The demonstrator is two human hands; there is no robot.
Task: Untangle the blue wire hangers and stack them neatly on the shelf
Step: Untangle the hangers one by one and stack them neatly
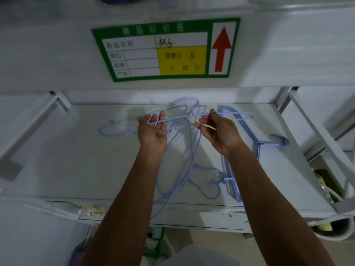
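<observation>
We see a white shelf (80, 160) with blue wire hangers on it. Both hands are held up over the middle of the shelf.

The tangled hangers (184, 135) are in the middle, partly lifted and partly lying on the shelf. One long wire of the tangle runs side to side, from the left hand (152, 131) past the right hand (219, 133), and its end sticks out to the right. Other wires of the tangle run the other way, from the hands down to the front edge of the shelf. A hook curls there, close to the edge. One more part of the tangle lies flat on the left, long way side to side.

The left hand is turned palm up. The long wire lies across its fingers, which are bent a little. We cannot tell if it squeezes the wire. The right hand has curled fingers and pinches the same wire at the top. A thin white strip (208, 126) lies across its fingers too.

On the right is a neat pile of hangers (258, 148), flat on the shelf. The pile runs from back to front, and its hooks point to the right.

Above the shelf is a green price sign (134, 54) with a red arrow (221, 48) that points up.
</observation>
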